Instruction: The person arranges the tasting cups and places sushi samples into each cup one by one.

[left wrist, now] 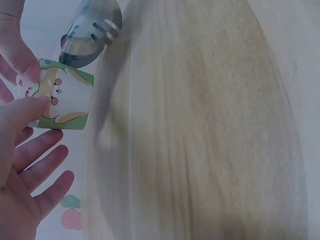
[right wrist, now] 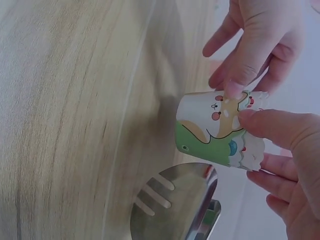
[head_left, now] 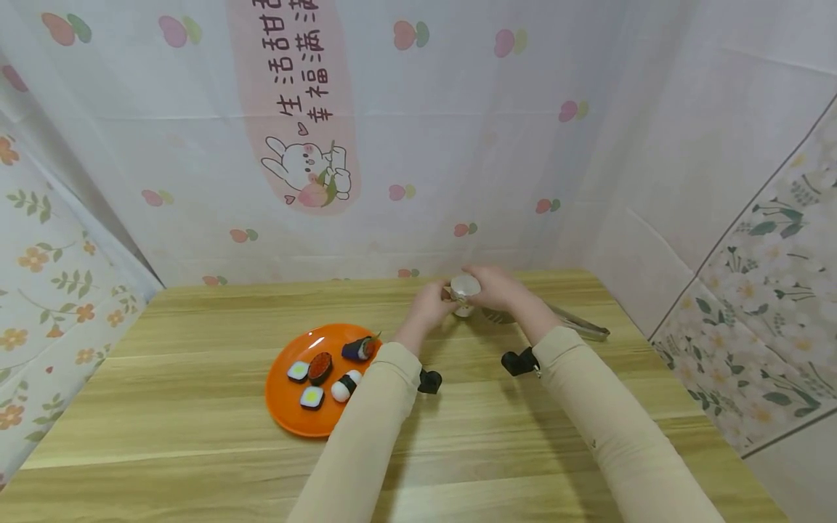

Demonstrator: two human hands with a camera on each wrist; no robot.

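Left hand [head_left: 430,305] and right hand [head_left: 495,288] are pinching the cup [right wrist: 202,120]. It is seeming light, crushable, needing gentle grip near the rim

Looks like smooth paper on the cup [right wrist: 212,120] between the fingers [left wrist: 40,148], polished metal on the tongs [right wrist: 182,200] beside them, glossy plastic on the plate [head_left: 284,392] left of them. Shows smooth wood grain on the table [head_left: 163,407] beneath, creased cloth on the curtain [head_left: 425,131] beyond.

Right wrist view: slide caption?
Left hand and right hand grip a tapered white-and-green animal-print cup near a shiny slotted metal utensil.
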